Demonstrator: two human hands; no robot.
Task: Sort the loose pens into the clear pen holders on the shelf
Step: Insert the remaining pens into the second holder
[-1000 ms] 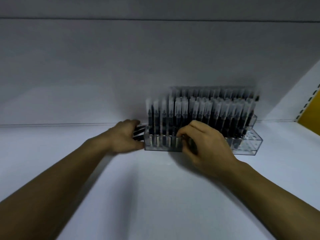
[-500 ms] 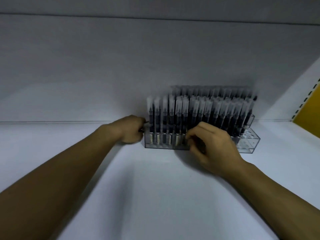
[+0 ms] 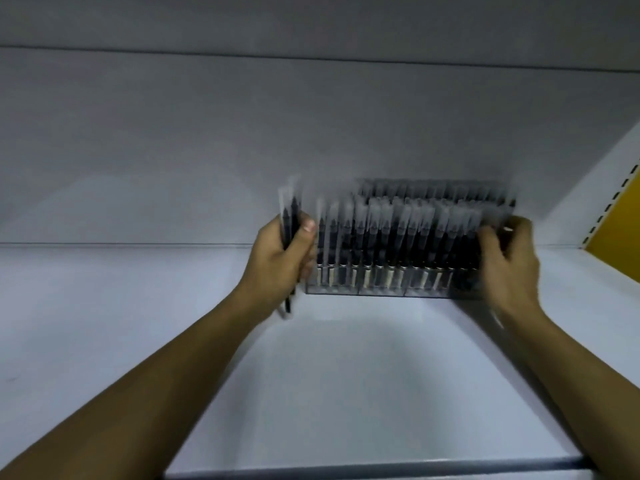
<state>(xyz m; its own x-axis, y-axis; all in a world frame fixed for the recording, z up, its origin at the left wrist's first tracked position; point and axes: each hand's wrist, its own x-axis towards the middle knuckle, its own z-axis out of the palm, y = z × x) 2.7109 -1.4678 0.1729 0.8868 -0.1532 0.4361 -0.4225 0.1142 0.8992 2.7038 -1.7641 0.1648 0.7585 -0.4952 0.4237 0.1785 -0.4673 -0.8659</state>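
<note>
upright, loose pens point(image 3: 289, 220) amid fingers point(image 3: 306, 225) of left hand point(image 3: 277, 252), beside clear holder point(image 3: 381, 289)

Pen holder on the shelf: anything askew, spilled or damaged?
Nothing stands out. The pens stand upright in rows in the clear holder. The left hand grips a few loose pens beside its left end; the right hand is too blurred to judge.

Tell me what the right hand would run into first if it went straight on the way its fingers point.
Likely the upright pens at the right end of the clear holder: the fingers of the right hand aim left into them. Blur hides whether they already touch.
</note>
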